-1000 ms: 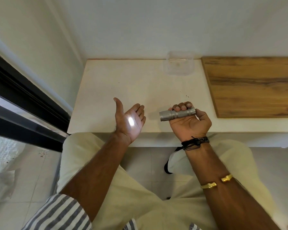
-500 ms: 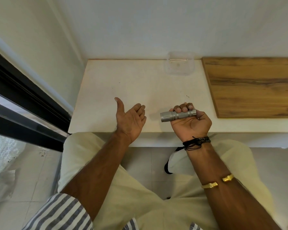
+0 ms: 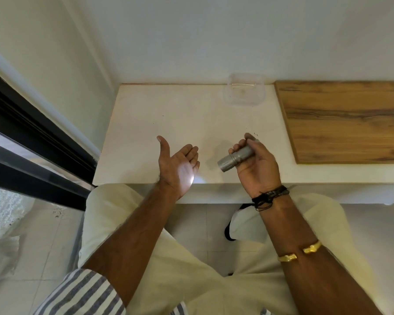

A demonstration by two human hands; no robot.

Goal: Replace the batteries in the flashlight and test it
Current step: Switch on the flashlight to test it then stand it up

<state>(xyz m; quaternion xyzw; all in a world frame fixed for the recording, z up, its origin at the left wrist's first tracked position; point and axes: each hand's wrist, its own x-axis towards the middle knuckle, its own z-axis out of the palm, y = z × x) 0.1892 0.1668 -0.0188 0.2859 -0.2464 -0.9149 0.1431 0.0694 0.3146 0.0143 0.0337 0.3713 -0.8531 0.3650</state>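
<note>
While beam lands on palm: testing stage, judged from lit patch and assembled body.

Flashlight: short silver metal cylindrical flashlight (image 3: 236, 157), lens end angled down and toward left palm, tail end buried in right grip; held above front part of pale stone-look counter (image 3: 146, 133), not resting on it.

Right hand: right hand (image 3: 257, 164) wrapped shut around flashlight barrel, fingers over top, thumb toward tail end; probably placed there to work a tail switch, though switch itself hidden.

Left hand: left hand (image 3: 176, 162) spread flat, palm up, fingers together and thumb splayed, holding nothing; well apart from flashlight head; serves as a screen for the beam.

Light spot: bright patch (image 3: 188, 178) at heel of left palm, spilling onto counter edge just beside it; suggests lamp working.

Batteries: none visible; presumably inside body, cannot confirm.

Surroundings: clear plastic tub (image 3: 245, 93) at back of counter by wall, contents not discernible; brown wooden board (image 3: 350, 121) to right, untouched.

Progress: near completion by appearance; remaining, perhaps, switching off and setting down.

Risk: slight; tilted grip near counter edge, drop onto tiled floor possible.
</note>
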